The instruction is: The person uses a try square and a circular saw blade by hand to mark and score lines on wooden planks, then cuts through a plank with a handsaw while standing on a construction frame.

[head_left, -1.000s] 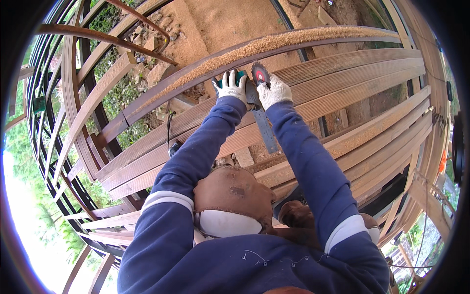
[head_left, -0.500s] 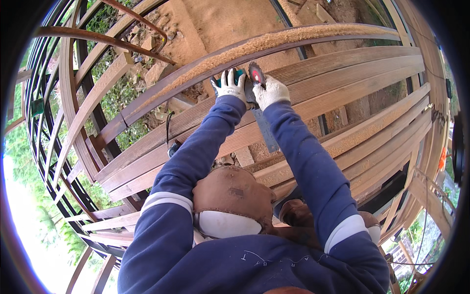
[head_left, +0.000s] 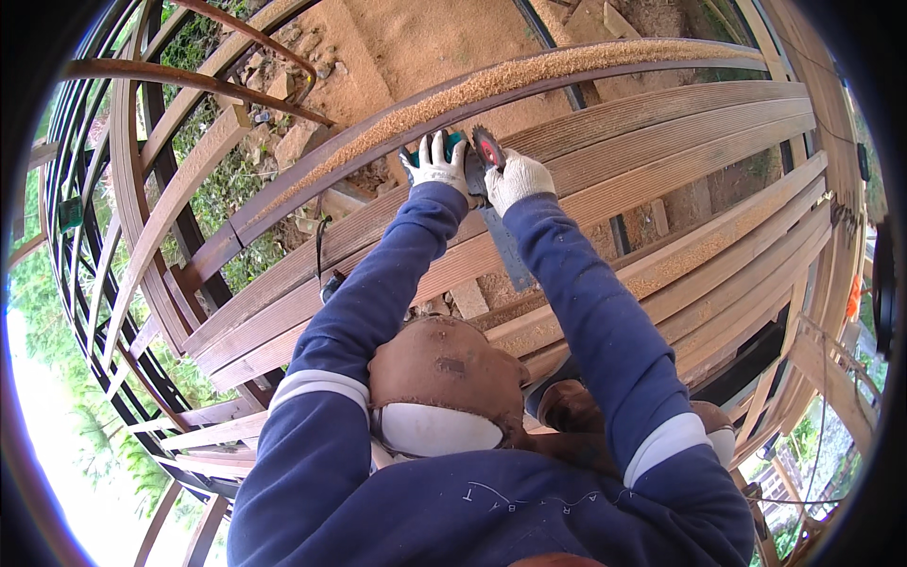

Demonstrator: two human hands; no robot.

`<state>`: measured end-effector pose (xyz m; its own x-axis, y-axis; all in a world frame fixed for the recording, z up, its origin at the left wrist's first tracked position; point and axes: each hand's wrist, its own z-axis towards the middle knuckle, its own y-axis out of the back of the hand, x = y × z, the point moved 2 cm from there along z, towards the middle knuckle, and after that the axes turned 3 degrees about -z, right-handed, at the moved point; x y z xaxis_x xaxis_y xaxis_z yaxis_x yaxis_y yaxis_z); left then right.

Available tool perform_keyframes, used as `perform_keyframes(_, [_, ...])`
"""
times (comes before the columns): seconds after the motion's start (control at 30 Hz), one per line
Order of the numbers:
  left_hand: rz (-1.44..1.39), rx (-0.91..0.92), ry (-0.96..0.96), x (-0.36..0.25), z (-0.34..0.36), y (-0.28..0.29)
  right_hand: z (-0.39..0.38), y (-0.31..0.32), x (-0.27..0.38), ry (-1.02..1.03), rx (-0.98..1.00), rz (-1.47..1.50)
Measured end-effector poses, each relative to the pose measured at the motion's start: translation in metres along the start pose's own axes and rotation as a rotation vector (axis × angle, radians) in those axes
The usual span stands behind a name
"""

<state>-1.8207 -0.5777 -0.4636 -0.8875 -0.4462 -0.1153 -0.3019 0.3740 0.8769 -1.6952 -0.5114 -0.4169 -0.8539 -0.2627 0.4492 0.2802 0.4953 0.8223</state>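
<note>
Two gloved hands (head_left: 439, 168) (head_left: 520, 181), one saw blade (head_left: 487, 149), seemingly gripped.

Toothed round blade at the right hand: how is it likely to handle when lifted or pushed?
The toothed round blade looks like thin metal, so probably stiff rather than floppy. Being a disc, it might roll if stood on edge. Its teeth could snag the knitted glove on the right hand.

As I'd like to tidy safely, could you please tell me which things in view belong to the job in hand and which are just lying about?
In use, apparently: red-centred toothed blade at the right hand; green item under the left hand; metal strip; grooved planks.
Seemingly lying about: loose sawdust; stones.
</note>
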Motion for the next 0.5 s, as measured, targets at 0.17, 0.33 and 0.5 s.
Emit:
perform_keyframes(0.17, [-0.018,0.051,0.02,-0.006,-0.004,0.012,-0.003,0.001,-0.001,-0.021,0.021,-0.023])
perform_keyframes(0.33, [-0.024,0.077,0.014,-0.005,-0.006,0.016,-0.012,0.001,-0.004,-0.022,0.044,-0.054])
perform_keyframes(0.5, [-0.055,0.0,-0.018,-0.002,-0.004,0.008,-0.016,-0.004,-0.011,-0.008,0.028,-0.07])
